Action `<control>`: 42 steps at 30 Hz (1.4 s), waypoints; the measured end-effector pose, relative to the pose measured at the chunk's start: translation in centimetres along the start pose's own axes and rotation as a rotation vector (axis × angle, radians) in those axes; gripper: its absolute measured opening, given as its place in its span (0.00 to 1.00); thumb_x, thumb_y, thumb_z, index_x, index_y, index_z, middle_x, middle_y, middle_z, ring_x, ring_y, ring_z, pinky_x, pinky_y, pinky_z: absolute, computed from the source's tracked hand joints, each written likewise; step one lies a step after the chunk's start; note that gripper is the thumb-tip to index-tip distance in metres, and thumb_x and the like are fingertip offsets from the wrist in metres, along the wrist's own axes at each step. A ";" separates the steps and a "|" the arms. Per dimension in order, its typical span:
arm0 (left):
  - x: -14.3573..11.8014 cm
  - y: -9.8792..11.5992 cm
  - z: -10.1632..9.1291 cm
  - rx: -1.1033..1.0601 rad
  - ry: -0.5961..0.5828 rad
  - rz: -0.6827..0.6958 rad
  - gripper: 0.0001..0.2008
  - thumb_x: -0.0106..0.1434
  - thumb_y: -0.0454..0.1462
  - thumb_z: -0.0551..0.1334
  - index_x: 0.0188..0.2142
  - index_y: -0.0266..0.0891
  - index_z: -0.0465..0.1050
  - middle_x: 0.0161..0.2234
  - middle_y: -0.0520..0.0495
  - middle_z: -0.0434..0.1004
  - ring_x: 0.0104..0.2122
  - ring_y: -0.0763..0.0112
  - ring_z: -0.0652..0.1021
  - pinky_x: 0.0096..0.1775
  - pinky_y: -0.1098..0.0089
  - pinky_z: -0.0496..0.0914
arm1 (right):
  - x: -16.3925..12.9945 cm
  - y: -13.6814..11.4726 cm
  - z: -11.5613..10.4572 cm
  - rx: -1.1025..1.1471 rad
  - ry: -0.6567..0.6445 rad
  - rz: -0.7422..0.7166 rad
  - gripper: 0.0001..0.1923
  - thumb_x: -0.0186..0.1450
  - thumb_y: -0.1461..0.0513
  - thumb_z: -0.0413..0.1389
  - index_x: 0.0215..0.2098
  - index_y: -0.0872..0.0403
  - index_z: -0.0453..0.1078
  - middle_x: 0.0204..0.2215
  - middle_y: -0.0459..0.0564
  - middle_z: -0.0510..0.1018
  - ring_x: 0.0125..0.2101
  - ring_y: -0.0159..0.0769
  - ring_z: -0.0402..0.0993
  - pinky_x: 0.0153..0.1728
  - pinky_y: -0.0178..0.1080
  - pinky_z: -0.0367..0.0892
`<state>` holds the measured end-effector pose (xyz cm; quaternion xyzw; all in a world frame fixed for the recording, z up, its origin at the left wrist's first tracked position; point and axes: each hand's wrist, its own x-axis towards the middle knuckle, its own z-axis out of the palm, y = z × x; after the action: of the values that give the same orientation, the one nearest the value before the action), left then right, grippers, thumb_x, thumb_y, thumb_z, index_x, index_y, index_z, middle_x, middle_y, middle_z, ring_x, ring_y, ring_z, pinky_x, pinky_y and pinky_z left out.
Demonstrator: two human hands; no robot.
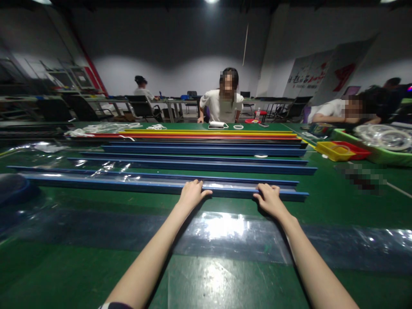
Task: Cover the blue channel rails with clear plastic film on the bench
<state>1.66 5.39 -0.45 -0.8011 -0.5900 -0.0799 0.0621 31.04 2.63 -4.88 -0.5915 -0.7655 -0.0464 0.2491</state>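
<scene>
Across the green table lies a long blue channel strip (154, 185), with clear plastic film along its trough. My left hand (192, 194) grips its near edge around the middle, fingers curled over the rim and thumb pointing right. Closer to the strip's right end, my right hand (269, 197) is closed over the same edge; its fingertips are partly hidden. Between me and the strip, a wide band of clear plastic film (141, 227) runs flat across the table. Two more blue channel strips (212, 165) lie parallel behind the one I hold.
Yellow strips (209, 132) and red strips (193, 136) lie farther back. At right are a yellow tray (333, 151), a red tray (357, 150) and a green basket (386, 158) with coiled tubing. A person (222, 105) sits opposite; another leans on the table's right side.
</scene>
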 end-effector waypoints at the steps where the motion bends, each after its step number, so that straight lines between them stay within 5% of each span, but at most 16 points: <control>1: 0.0 0.0 -0.1 -0.002 -0.012 0.001 0.24 0.59 0.53 0.54 0.41 0.36 0.72 0.36 0.39 0.74 0.38 0.60 0.75 0.39 0.67 0.64 | 0.0 0.0 0.0 0.000 0.002 -0.001 0.02 0.60 0.63 0.46 0.32 0.53 0.59 0.31 0.49 0.73 0.36 0.37 0.65 0.41 0.41 0.48; 15: 0.8 -0.4 -0.4 0.004 -0.100 0.019 0.23 0.57 0.53 0.56 0.34 0.35 0.74 0.36 0.38 0.75 0.38 0.57 0.75 0.37 0.68 0.64 | 0.0 -0.2 -0.2 0.000 -0.021 0.016 0.02 0.61 0.63 0.46 0.32 0.53 0.59 0.32 0.49 0.72 0.36 0.37 0.65 0.41 0.42 0.48; 30: -0.9 -3.7 0.9 -0.057 0.128 0.173 0.17 0.63 0.48 0.53 0.44 0.42 0.70 0.43 0.48 0.74 0.42 0.64 0.71 0.41 0.66 0.58 | 0.1 0.3 -0.2 -0.027 -0.002 -0.033 0.03 0.60 0.64 0.45 0.31 0.53 0.59 0.31 0.49 0.73 0.36 0.37 0.66 0.43 0.43 0.46; 42: -0.4 -5.7 2.0 -0.089 0.167 0.221 0.16 0.62 0.48 0.53 0.37 0.40 0.71 0.39 0.49 0.76 0.39 0.68 0.73 0.42 0.68 0.59 | 0.0 2.2 -0.8 -0.114 -0.014 0.001 0.06 0.61 0.60 0.45 0.32 0.53 0.61 0.31 0.48 0.74 0.36 0.37 0.67 0.44 0.46 0.44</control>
<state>-3.81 7.05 -2.44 -0.8536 -0.4870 -0.1648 0.0838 33.32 3.04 -4.69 -0.6056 -0.7630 -0.0856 0.2094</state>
